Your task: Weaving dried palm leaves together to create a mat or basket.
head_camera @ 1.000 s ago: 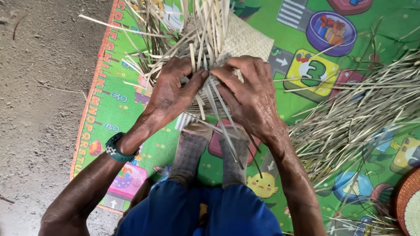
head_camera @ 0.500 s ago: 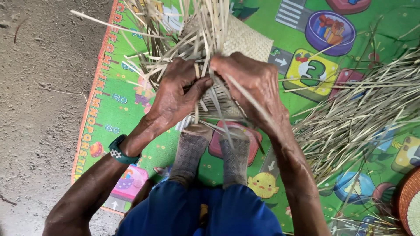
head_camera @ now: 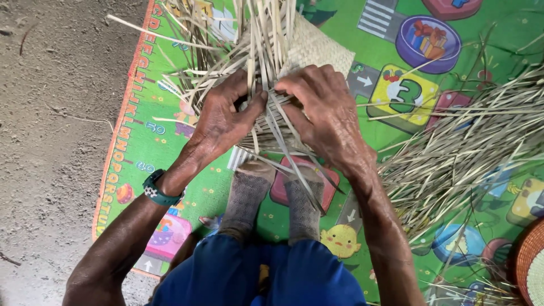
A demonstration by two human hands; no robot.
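Looking down from the head, much of the work is hidden. The middle of the woven piece (head_camera: 317, 54) is covered by both hands, and its top is cut off at 12 o'clock. Only a pale, tightly woven corner is seen, just past the right hand (head_camera: 326, 116). The loose strips (head_camera: 258, 39) fan out toward 11 and 12 o'clock, and their far ends cannot be seen. The ends of the fingers are tucked among the strips, so each single strip held cannot be made out.

The grip of the left hand (head_camera: 224, 116) is nearly closed: one flat strip is pinched between the thumb and fingers near the middle of the picture. The grip of the right hand is curled down on the weave, with long strips pressed under the fingers and trailing toward 6 o'clock. The two thumbs are almost touching.

The woven piece is kept on the play mat (head_camera: 147, 141), just above two feet in grey socks (head_camera: 272, 198). A green wristwatch (head_camera: 158, 191) is worn at 8 o'clock. A pile of dry strips (head_camera: 459, 147) is spread at 3 o'clock. A round basket (head_camera: 530, 263) is cut off at 4 o'clock.
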